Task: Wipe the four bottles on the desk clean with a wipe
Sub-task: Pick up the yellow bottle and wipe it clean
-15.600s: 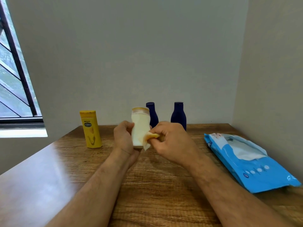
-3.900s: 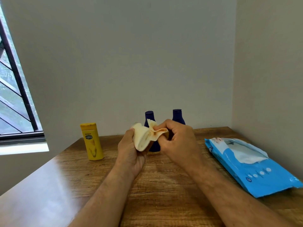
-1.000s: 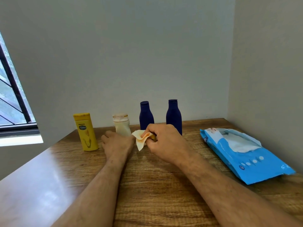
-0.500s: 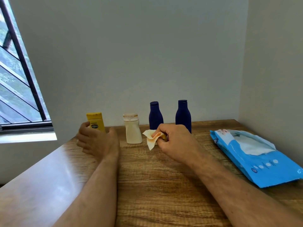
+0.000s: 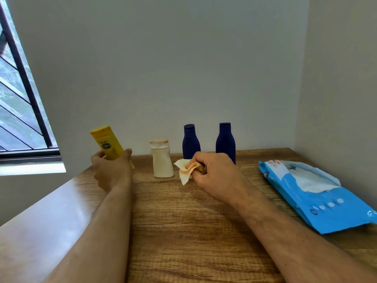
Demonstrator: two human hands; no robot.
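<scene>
Across the corner of the room ran a wooden desk, pushed against grey walls, with a barred window at the left. On its right side lay a blue pack of wipes, its flap open and a white sheet showing. Near the back edge two dark blue bottles stood upright side by side, well apart from the pack, and a cream bottle with a stained cap stood just left of them. The left hand gripped a yellow bottle by its lower half, fingers curled round it, holding it off the desk and tilted with its cap leaning left. The right hand hovered in front of the blue bottles, thumb and fingers pinching a crumpled wipe smeared with orange, whose loose corner hung beside the cream bottle.
</scene>
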